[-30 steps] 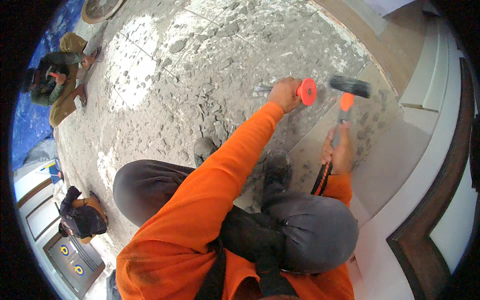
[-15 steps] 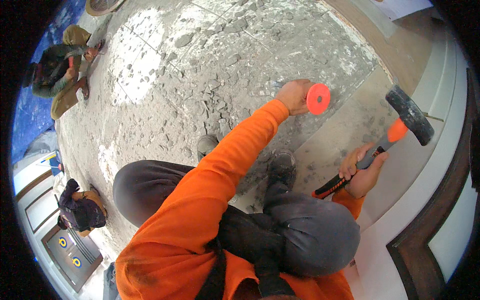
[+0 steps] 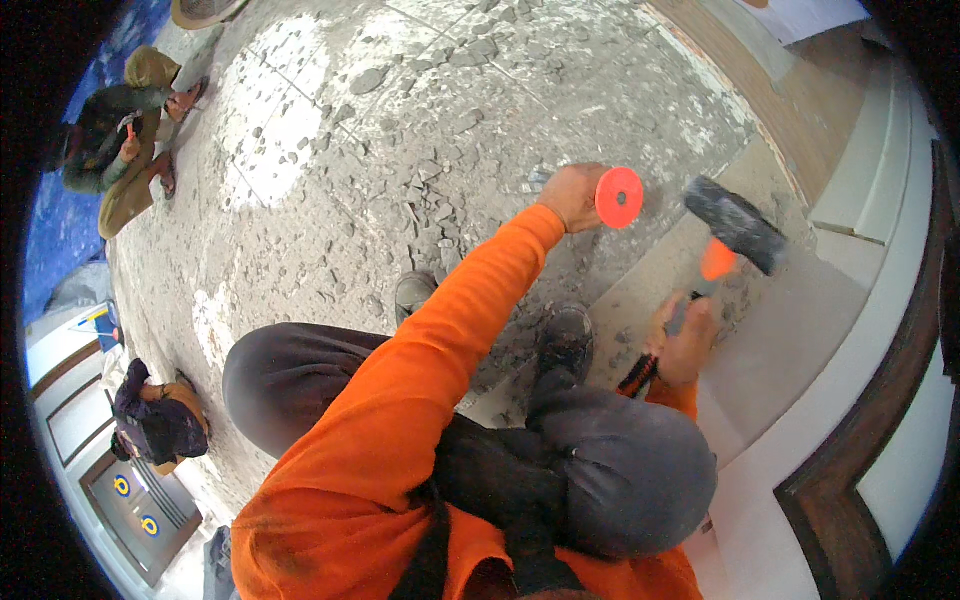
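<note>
My left hand (image 3: pixel 574 197) is wrapped round a chisel with a round red-orange hand guard (image 3: pixel 610 213). The guard and the chisel's struck end face up toward me; most of the shank is hidden by the fingers. In my right hand (image 3: pixel 688 340) is a club hammer (image 3: pixel 735 222), gripped by its black and orange handle. The dark hammer head is raised to the right of the guard, apart from it and slightly blurred. Below both hands lies a dusty, chipped tiled floor (image 3: pixel 460 270).
Broken grey chips (image 3: pixel 425 185) are scattered over the floor. Smooth light slabs (image 3: pixel 775 350) and a white wall with dark wood trim (image 3: pixel 815 500) border my right. One person (image 3: pixel 120 130) crouches at the far left with an orange-handled tool; another person (image 3: pixel 160 415) is lower left.
The hammer and my right hand have swung left, bringing the head closer to the chisel guard. My left hand and the chisel have shifted slightly left.
</note>
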The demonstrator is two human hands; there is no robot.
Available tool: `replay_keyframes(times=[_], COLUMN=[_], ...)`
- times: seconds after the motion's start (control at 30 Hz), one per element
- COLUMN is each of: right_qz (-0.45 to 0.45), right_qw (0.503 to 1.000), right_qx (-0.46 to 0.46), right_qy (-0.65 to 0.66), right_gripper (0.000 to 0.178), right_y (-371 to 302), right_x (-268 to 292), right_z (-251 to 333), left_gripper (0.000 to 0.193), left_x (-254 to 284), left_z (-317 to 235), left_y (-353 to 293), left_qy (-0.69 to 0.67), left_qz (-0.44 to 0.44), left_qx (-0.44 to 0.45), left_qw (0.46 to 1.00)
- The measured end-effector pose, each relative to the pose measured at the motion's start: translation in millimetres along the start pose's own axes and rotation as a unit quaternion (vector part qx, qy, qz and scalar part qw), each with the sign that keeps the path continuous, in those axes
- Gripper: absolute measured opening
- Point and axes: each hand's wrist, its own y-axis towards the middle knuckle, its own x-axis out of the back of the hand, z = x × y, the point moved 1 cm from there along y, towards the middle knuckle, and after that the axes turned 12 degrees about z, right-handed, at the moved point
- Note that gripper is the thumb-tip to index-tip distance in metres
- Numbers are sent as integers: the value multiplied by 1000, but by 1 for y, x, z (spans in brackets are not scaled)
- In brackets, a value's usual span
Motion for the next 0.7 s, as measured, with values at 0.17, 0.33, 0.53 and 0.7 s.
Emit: replay_keyframes(times=[0.17,0.33,0.53,0.7], right_qz=[62,78,19,7], right_qw=[991,983,977,989], right_qx=[-102,89,143,-135], right_qy=[-63,139,-157,57], right_gripper=[57,58,59,57], right_y=[17,5,24,0], right_x=[-11,-8,-8,-11], right_z=[-35,-4,-80,-50], left_gripper=[36,43,34,41], left_x=[4,-5,0,0], left_z=[-12,6,6,28], left_y=[-6,-7,-7,-27], left_qy=[-34,27,-13,55], left_qz=[-6,28,-18,53], left_qx=[-5,17,-1,16], left_qw=[999,999,1000,997])
